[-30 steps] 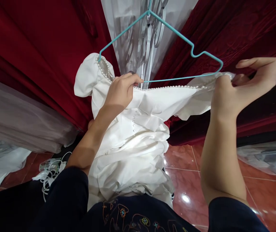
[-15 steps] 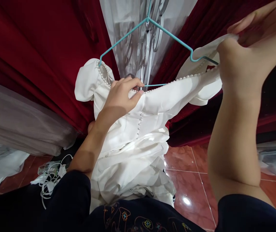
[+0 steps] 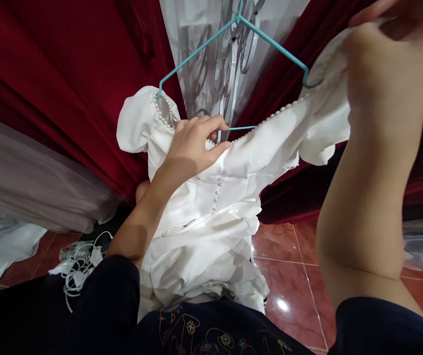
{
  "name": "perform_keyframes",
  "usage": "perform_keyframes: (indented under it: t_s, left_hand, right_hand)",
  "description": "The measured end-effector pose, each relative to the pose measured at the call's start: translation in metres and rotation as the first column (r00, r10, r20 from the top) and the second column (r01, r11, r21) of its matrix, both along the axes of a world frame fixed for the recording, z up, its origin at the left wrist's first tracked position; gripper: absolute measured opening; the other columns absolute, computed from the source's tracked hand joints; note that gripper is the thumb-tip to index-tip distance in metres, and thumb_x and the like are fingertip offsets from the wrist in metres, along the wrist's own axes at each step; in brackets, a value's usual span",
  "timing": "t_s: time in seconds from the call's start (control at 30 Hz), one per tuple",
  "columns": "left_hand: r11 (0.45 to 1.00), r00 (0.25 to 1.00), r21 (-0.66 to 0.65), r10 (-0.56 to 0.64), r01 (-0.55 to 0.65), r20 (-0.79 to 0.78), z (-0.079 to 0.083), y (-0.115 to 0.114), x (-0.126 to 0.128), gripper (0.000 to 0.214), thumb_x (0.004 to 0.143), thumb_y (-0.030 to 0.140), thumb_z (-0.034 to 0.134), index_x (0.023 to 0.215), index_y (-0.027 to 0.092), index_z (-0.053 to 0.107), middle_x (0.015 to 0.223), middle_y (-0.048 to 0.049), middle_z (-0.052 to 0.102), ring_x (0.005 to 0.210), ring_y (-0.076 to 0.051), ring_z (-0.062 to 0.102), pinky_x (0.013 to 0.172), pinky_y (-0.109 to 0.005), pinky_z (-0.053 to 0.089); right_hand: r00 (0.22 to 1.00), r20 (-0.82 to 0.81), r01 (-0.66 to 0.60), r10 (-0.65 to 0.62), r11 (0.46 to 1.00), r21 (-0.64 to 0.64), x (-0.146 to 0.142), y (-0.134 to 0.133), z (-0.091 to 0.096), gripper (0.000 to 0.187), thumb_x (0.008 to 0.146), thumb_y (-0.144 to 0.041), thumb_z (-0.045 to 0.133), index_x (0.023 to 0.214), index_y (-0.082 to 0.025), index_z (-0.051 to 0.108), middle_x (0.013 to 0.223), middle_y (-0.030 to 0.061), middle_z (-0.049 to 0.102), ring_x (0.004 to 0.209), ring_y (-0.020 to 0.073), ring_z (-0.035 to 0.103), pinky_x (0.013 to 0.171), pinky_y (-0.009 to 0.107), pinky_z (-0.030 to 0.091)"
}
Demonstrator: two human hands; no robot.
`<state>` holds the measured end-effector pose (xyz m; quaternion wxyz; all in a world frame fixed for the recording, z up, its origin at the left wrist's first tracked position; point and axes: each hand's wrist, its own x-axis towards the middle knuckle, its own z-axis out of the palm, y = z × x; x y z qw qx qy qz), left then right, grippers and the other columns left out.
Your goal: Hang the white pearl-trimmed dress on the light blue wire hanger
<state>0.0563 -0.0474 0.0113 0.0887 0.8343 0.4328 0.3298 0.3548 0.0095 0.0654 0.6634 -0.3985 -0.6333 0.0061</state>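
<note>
A white dress (image 3: 196, 207) with pearl-beaded edges and a short row of buttons hangs down before me. A thin turquoise hanger (image 3: 200, 52) sits inside its neckline, one end in the puffed sleeve (image 3: 133, 121) on the left. My left hand (image 3: 198, 143) is closed over the middle of the beaded neckline, thumb in front and fingers behind. At the upper right, my right hand (image 3: 392, 64) grips the other shoulder of the dress, holding it up and outward near the hanger's right end. Its fingers are partly hidden and blurred.
Dark red curtains (image 3: 85, 74) hang on both sides of a grey metal scrollwork piece (image 3: 229, 74). White cables (image 3: 76, 276) lie tangled at the lower left. Sheer pale fabric (image 3: 33, 172) drapes at the left. The floor has red tiles (image 3: 281, 276).
My right hand has moved up and to the right, drawing the dress's shoulder with it. The hanger has shifted slightly right and up. My left hand keeps its hold on the neckline.
</note>
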Motion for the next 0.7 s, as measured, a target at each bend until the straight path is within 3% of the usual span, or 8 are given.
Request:
perform_keyframes:
  t_s: [0.1, 0.17, 0.23, 0.3, 0.37, 0.43, 0.53, 0.7]
  left_hand:
    - [1.0, 1.0, 0.014, 0.019, -0.019, -0.002, -0.002, -0.002, -0.001, 0.017, 0.093, 0.024, 0.079, 0.108, 0.023, 0.072, 0.094, -0.0018, 0.071, 0.094, -0.024, 0.067, 0.107, -0.048, 0.045]
    - [0.999, 0.999, 0.03, 0.037, -0.037, -0.002, -0.002, -0.003, -0.002, 0.016, 0.094, 0.024, 0.079, 0.108, 0.023, 0.072, 0.095, -0.0017, 0.071, 0.093, -0.024, 0.066, 0.108, -0.048, 0.043]
    - [0.998, 0.999, 0.048, 0.048, -0.048, -0.001, -0.003, -0.004, -0.003, 0.014, 0.095, 0.023, 0.077, 0.108, 0.023, 0.072, 0.095, -0.0015, 0.071, 0.093, -0.024, 0.066, 0.108, -0.047, 0.042]
    - [0.997, 0.999, 0.063, 0.045, -0.046, 0.004, -0.005, -0.003, -0.003, 0.01, 0.098, 0.021, 0.073, 0.108, 0.023, 0.072, 0.094, -0.0014, 0.072, 0.094, -0.024, 0.067, 0.106, -0.045, 0.042]
    - [0.996, 0.999, 0.076, 0.043, -0.044, 0.023, -0.007, -0.001, -0.003, 0.008, 0.1, 0.02, 0.068, 0.107, 0.022, 0.072, 0.094, -0.0014, 0.072, 0.094, -0.024, 0.067, 0.104, -0.043, 0.041]
    - [0.996, 0.998, 0.083, 0.04, -0.044, 0.058, -0.011, 0.002, -0.002, 0.008, 0.101, 0.018, 0.066, 0.104, 0.022, 0.072, 0.094, -0.0009, 0.073, 0.092, -0.023, 0.067, 0.102, -0.042, 0.041]
    - [0.994, 0.993, 0.101, 0.027, -0.039, 0.118, -0.019, 0.005, 0.0, 0.01, 0.102, 0.017, 0.064, 0.098, 0.022, 0.072, 0.092, 0.0007, 0.074, 0.088, -0.021, 0.066, 0.1, -0.04, 0.04]
    - [0.979, 0.988, 0.189, 0.049, -0.077, 0.145, -0.031, 0.003, 0.008, 0.012, 0.104, 0.018, 0.064, 0.095, 0.022, 0.069, 0.09, 0.002, 0.074, 0.088, -0.021, 0.067, 0.098, -0.039, 0.038]
  right_hand:
    - [1.0, 0.014, 0.023, -0.022, 0.996, -0.086, -0.025, -0.012, -0.004, 0.026, 0.077, 0.004, 0.071, 0.097, -0.01, 0.079, 0.095, 0.0055, 0.072, 0.083, 0.0122, 0.066, 0.071, 0.027, 0.045]
    - [0.999, 0.024, -0.025, 0.023, 0.996, 0.084, -0.042, -0.031, -0.017, 0.025, 0.085, -0.004, 0.073, 0.107, -0.015, 0.08, 0.11, 0.0085, 0.073, 0.094, 0.016, 0.07, 0.077, 0.03, 0.052]
    - [0.993, 0.075, -0.106, 0.089, 0.957, 0.271, -0.059, -0.049, -0.037, 0.016, 0.097, -0.019, 0.07, 0.111, -0.019, 0.078, 0.109, 0.0088, 0.073, 0.096, 0.0183, 0.07, 0.082, 0.034, 0.053]
    - [0.968, 0.207, -0.176, 0.14, 0.971, 0.164, -0.078, -0.06, -0.06, 0.015, 0.103, -0.031, 0.064, 0.111, -0.023, 0.074, 0.109, 0.0073, 0.075, 0.105, 0.0217, 0.071, 0.092, 0.039, 0.055]
    - [0.907, 0.373, -0.192, 0.197, 0.98, -0.05, -0.096, -0.062, -0.084, 0.025, 0.103, -0.037, 0.062, 0.123, -0.023, 0.069, 0.12, 0.0072, 0.076, 0.111, 0.024, 0.07, 0.098, 0.044, 0.054]
    - [0.888, 0.448, -0.065, 0.104, 0.993, -0.102, -0.112, -0.057, -0.105, 0.03, 0.102, -0.038, 0.061, 0.127, -0.022, 0.068, 0.117, 0.0071, 0.076, 0.105, 0.0247, 0.068, 0.1, 0.047, 0.049]
    - [0.919, 0.387, 0.098, -0.079, 0.995, -0.028, -0.128, -0.049, -0.126, 0.026, 0.103, -0.032, 0.057, 0.123, -0.022, 0.07, 0.106, 0.0054, 0.074, 0.097, 0.0226, 0.063, 0.099, 0.045, 0.043]
    - [0.958, 0.252, 0.133, -0.138, 0.99, 0.038, -0.14, -0.052, -0.13, 0.019, 0.103, -0.025, 0.056, 0.113, -0.024, 0.073, 0.097, 0.0018, 0.073, 0.088, 0.0193, 0.06, 0.096, 0.042, 0.04]
